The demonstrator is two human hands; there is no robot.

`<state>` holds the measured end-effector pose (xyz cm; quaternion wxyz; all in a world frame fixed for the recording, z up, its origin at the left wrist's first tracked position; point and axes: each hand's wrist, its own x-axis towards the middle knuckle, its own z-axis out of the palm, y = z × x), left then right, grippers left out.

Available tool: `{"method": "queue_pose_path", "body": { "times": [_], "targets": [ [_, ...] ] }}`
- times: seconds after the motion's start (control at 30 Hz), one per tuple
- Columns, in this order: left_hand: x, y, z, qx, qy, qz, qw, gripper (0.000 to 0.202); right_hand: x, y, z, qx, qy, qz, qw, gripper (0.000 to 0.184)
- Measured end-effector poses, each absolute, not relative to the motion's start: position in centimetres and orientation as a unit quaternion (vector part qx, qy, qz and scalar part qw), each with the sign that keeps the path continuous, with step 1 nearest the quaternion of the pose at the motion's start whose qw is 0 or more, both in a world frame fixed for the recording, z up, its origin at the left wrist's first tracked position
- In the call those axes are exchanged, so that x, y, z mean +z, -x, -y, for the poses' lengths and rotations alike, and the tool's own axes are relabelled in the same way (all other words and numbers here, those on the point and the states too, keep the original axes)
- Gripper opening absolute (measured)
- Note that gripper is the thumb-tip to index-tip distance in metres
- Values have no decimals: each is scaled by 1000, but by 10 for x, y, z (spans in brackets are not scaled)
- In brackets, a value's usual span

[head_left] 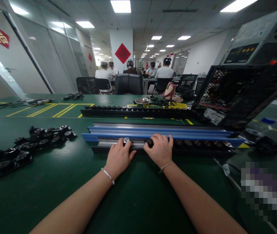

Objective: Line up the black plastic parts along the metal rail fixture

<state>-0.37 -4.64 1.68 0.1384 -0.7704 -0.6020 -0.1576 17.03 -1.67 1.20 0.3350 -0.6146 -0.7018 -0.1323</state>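
A long black channel rail [138,145] with a silvery inside lies across the table in front of me. My left hand [119,155] has its fingers closed around a small black part with a whitish top [127,141] at the rail. To its right, my right hand [160,150] pinches a small round black part [149,142] over the same rail. Several similar dark parts [196,143] sit in the rail to the right of this hand. Just behind, blue-edged rails [133,132] lie parallel. The undersides of both held parts are hidden.
A pile of black parts [43,138] lies at the left. Farther back are another filled rail [133,112] and a metal bowl [142,102]. An open computer case [240,91] and a plastic bottle [256,130] stand at the right. Several people sit beyond the table.
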Motion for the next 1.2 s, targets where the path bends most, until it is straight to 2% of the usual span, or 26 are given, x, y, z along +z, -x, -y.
{"method": "queue_pose_path", "body": {
  "times": [1.2],
  "targets": [
    [15, 4, 45, -159, 771, 606, 110, 35, 16, -173, 18, -141, 622, 704, 312, 25]
  ]
}}
